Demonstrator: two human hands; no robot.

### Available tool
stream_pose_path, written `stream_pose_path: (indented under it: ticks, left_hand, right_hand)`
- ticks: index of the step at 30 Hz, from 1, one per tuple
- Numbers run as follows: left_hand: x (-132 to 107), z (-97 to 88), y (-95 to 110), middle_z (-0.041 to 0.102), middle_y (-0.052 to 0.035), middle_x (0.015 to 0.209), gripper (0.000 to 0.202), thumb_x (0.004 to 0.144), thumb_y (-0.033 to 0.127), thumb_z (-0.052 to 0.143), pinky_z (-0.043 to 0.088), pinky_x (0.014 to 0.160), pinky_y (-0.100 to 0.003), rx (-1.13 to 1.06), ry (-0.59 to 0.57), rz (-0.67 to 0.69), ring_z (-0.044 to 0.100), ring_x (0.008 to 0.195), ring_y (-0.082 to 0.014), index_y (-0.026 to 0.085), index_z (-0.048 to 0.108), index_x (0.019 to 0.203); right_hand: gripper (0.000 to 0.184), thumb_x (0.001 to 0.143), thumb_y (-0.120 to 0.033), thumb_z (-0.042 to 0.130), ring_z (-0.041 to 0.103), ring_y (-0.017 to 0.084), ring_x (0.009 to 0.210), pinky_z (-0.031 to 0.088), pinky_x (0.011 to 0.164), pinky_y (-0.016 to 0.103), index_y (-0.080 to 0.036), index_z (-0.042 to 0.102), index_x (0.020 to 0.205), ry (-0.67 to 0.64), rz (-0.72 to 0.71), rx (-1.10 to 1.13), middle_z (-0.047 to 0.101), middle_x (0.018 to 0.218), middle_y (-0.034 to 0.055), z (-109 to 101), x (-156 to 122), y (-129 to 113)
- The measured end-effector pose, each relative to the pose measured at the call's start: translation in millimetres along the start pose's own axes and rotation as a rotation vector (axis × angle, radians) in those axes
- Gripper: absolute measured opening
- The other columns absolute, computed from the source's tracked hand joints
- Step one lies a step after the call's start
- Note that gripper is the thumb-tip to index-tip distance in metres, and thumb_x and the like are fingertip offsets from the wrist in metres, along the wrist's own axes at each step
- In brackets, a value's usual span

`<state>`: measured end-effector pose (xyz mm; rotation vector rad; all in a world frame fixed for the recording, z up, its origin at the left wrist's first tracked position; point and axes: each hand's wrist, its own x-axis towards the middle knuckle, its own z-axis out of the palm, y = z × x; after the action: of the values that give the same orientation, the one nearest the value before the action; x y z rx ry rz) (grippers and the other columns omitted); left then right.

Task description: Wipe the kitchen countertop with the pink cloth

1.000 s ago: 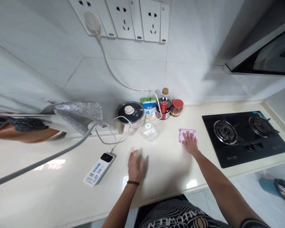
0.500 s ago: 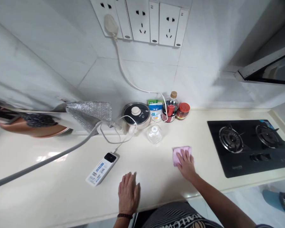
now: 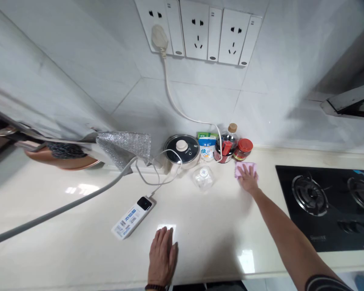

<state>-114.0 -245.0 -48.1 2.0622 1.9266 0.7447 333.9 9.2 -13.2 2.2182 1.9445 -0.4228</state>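
Observation:
My right hand [image 3: 248, 180] lies with its fingers spread on a pink cloth [image 3: 237, 169], pressing it to the cream countertop [image 3: 200, 226] close to the red-lidded jar [image 3: 243, 150]. Part of the cloth is hidden under the fingers. Nearer to me, my left hand [image 3: 162, 256] rests palm down on the counter and holds nothing. A white power bank [image 3: 132, 218] with a dark display lies just beyond it to the left, with a cable plugged into its end.
By the wall stand an electric pot [image 3: 182, 150], a salt bag [image 3: 206, 148], a cork-coloured-capped bottle [image 3: 232, 128] and a clear container [image 3: 203, 178]. A gas hob [image 3: 312, 226] lies right. A grey hose [image 3: 63, 208] crosses the left side. A range hood edge [image 3: 348, 99] juts out upper right.
My right hand has pushed the pink cloth away from me, toward the wall and the red-lidded jar. My left hand stays in about the same place. The view has shifted slightly.

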Motion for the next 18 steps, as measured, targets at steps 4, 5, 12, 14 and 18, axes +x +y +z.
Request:
stream_pose_path:
  ticks: [4, 5, 12, 14, 18]
  left_hand:
    - [-0.5, -0.4, 0.8, 0.041, -0.0090, 0.162, 0.070, 0.098, 0.031, 0.048, 0.036, 0.120, -0.062, 0.014, 0.000, 0.004, 0.028, 0.155, -0.0336, 0.037, 0.021, 0.163]
    - [-0.9, -0.2, 0.5, 0.041, -0.0095, 0.162, 0.070, 0.098, 0.031, 0.048, 0.036, 0.121, -0.062, 0.017, -0.001, 0.004, 0.028, 0.155, -0.0338, 0.036, 0.021, 0.163]
    - [-2.7, 1.9, -1.1, 0.043, -0.0105, 0.161, 0.068, 0.098, 0.033, 0.048, 0.035, 0.122, -0.060, 0.032, -0.004, 0.007, 0.028, 0.155, -0.0328, 0.034, 0.024, 0.162]
    - [-3.1, 2.6, -1.6, 0.043, -0.0104, 0.161, 0.069, 0.098, 0.033, 0.049, 0.034, 0.122, -0.058, 0.043, 0.006, 0.017, 0.029, 0.155, -0.0320, 0.033, 0.024, 0.162]
    - [-5.9, 5.5, -5.0, 0.043, -0.0084, 0.162, 0.069, 0.097, 0.034, 0.050, 0.034, 0.123, -0.055, 0.075, 0.010, 0.014, 0.032, 0.154, -0.0307, 0.033, 0.025, 0.162]
  right_hand:
    - [0.067, 0.101, -0.048, 0.019, 0.007, 0.037, 0.159, 0.019, 0.122, 0.066, -0.030, 0.019, 0.166, 0.060, 0.236, 0.078, 0.010, 0.175, 0.0028, 0.8, -9.6, 96.5]
    - [0.068, 0.101, -0.047, 0.017, 0.008, 0.037, 0.159, 0.020, 0.122, 0.065, -0.027, 0.018, 0.166, 0.072, 0.271, 0.094, 0.010, 0.175, 0.0052, 0.8, -11.7, 111.7]
    - [0.065, 0.102, -0.040, 0.021, 0.011, 0.036, 0.158, 0.019, 0.121, 0.065, -0.028, 0.016, 0.166, 0.107, 0.427, 0.152, 0.013, 0.174, 0.0082, -2.0, 14.8, 96.1]
    - [0.064, 0.102, -0.041, 0.022, 0.011, 0.036, 0.158, 0.017, 0.122, 0.064, -0.031, 0.018, 0.166, 0.103, 0.352, 0.147, 0.014, 0.174, 0.0051, -3.3, 31.1, 81.4]
    - [0.063, 0.102, -0.039, 0.022, 0.011, 0.035, 0.158, 0.016, 0.122, 0.064, -0.035, 0.024, 0.164, 0.112, 0.130, 0.124, 0.016, 0.174, -0.0002, -8.0, 64.8, 68.8]
